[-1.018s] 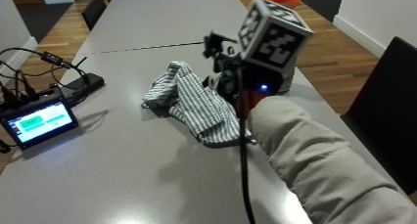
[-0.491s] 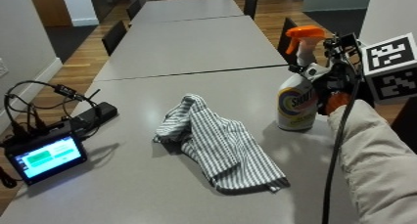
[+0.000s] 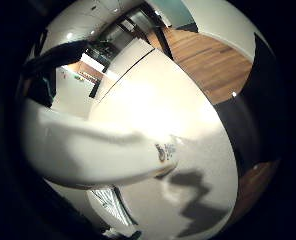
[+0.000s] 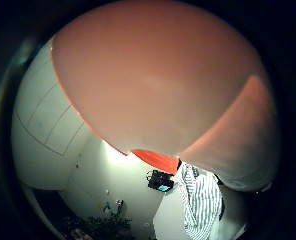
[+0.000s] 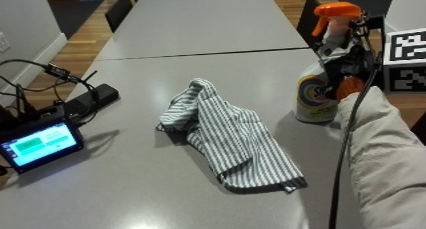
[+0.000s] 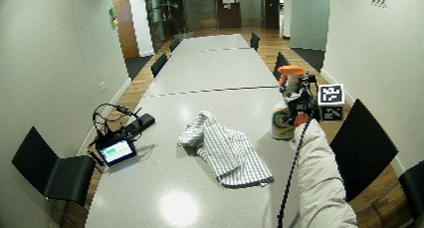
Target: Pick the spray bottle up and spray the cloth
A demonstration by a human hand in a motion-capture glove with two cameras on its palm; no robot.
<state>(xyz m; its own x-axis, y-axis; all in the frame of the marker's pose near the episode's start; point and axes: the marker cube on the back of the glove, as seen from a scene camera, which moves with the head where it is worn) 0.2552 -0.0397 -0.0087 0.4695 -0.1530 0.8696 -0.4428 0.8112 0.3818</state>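
While the white plastic spray bottle with the orange trigger head stands upright on the smooth, slightly glossy grey tabletop, the black-gloved right hand sits against the bottle's neck and upper body, reaching in from a pale padded sleeve. The bottle's rounded white body and its orange head fill both palm views, so the palm is right up against it; whether the fingers are wrapped around it or merely lie alongside cannot be told. Well apart from the bottle, nearer the middle of the tabletop, lies the soft grey-and-white striped cloth, rumpled and folded over itself, flat at one end. Near the far edge rests a small black device with a lit green screen, beside tangled black cables.
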